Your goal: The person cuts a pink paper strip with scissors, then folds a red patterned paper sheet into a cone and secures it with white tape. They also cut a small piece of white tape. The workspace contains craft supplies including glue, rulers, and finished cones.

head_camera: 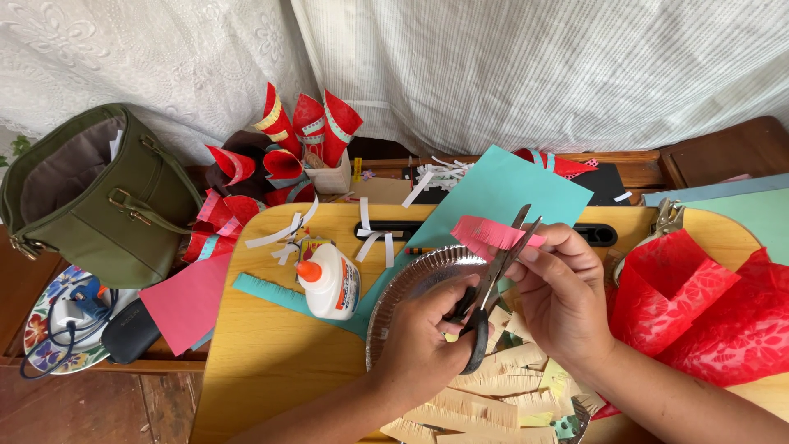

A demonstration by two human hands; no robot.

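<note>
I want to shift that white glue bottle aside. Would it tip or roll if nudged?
The glue bottle already lies on its side on the wooden table, so tipping seems unlikely. Its flattish body probably slides rather than rolls. It looks like light plastic.

Both hands, left (423,341) and right (563,300), are bare, forearms unsleeved, with no rings or watch.

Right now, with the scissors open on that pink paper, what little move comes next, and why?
Probably close the scissors for one short snip. The left hand has the blades open around the edge of the pink paper strip, which the right hand pinches steady. The strip's edge already looks cut into a fringe, so another snip beside those cuts seems to fit.
</note>
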